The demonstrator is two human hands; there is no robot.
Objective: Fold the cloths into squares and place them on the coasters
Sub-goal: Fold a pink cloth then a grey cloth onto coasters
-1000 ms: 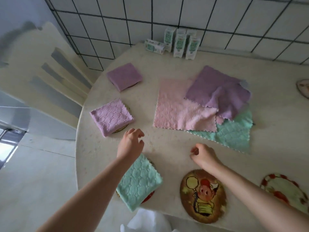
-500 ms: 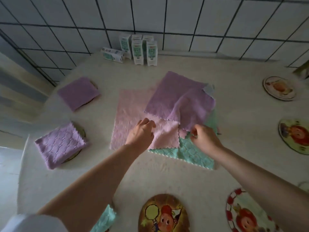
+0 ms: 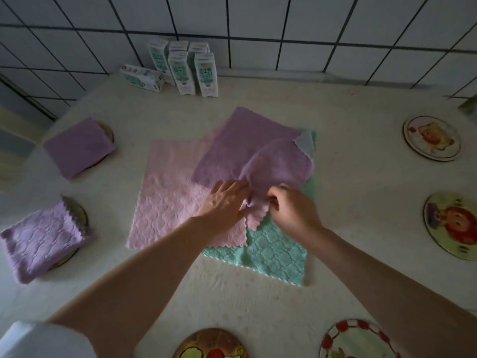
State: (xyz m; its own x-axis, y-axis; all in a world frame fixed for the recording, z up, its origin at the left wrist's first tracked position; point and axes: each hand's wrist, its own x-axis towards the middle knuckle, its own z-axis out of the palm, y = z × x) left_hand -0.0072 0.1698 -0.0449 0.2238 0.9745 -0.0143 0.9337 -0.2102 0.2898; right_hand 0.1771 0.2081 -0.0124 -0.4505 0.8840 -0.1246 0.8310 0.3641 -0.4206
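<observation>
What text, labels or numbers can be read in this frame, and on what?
Upright cartons: green printed characters, too blurred to read.
Lying carton: print too small to read.
Coasters: cartoon pictures only, no legible words.
Nothing else carries text.

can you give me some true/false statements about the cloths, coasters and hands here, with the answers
1. The right hand pinches the purple cloth. True.
2. The green cloth lies on top of the others. False: it lies under the pink cloth and the purple cloth.
3. Two folded squares sit on the left coasters. True.
4. The right coasters hold cloths. False: they are bare.
5. Every carton stands upright. False: one carton lies on its side.
6. The left hand lies over the pink cloth, fingertips at the purple cloth. True.
</observation>
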